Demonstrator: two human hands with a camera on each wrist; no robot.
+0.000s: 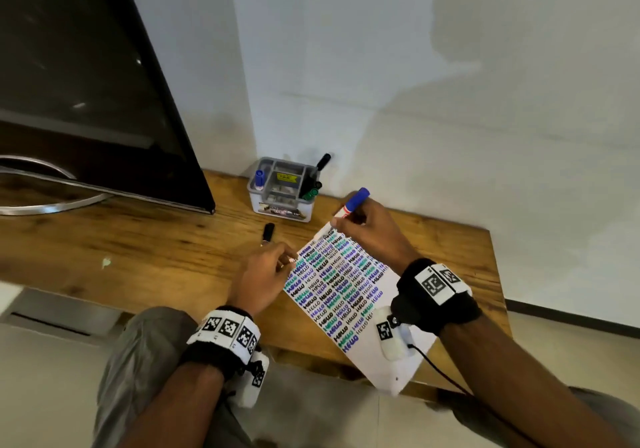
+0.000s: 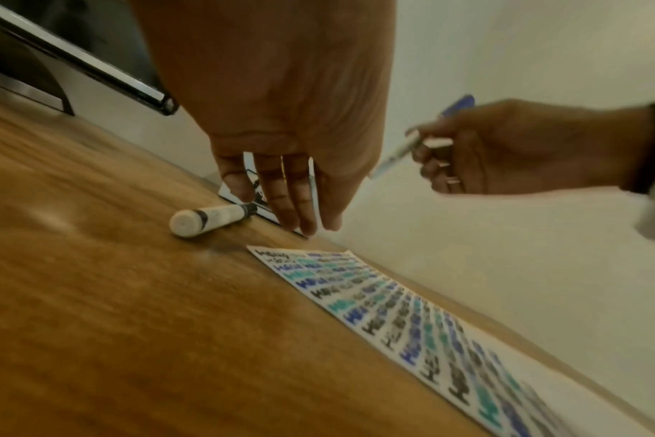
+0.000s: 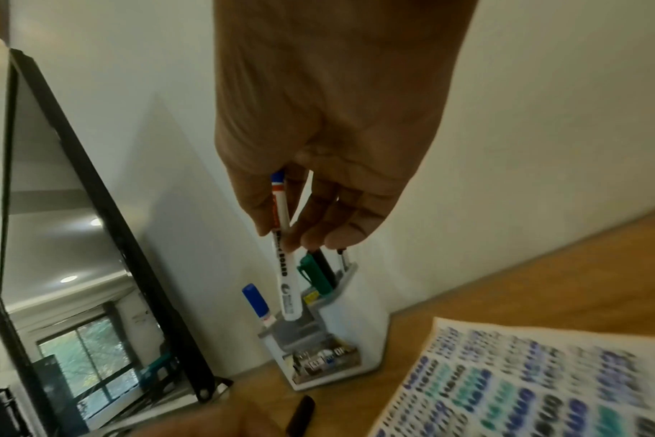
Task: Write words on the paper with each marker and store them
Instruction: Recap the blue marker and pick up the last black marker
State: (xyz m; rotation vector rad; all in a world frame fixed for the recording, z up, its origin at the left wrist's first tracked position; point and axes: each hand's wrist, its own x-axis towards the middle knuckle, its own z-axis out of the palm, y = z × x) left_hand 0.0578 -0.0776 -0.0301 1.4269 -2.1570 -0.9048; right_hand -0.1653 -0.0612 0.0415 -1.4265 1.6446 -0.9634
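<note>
A white paper (image 1: 346,291) filled with rows of "HELLO" in black, blue and green lies on the wooden table (image 1: 138,250). My right hand (image 1: 341,224) pinches a white marker with a blue cap (image 1: 350,206) above the paper's far corner, cap end up. In the right wrist view the marker (image 3: 285,266) hangs from my fingers in front of the organizer (image 3: 341,331). My left hand (image 1: 287,257) hovers with straight fingers at the paper's left edge. Its fingertips (image 2: 303,224) are just beside a black-capped marker (image 2: 210,218) that lies on the table, also in the head view (image 1: 267,232).
The white and grey organizer (image 1: 282,191) stands against the wall, with a blue marker (image 1: 259,178) in its left slot and green and black markers (image 1: 311,189) in its right. A large dark screen (image 1: 86,83) leans at the left. The table's front edge is near my knees.
</note>
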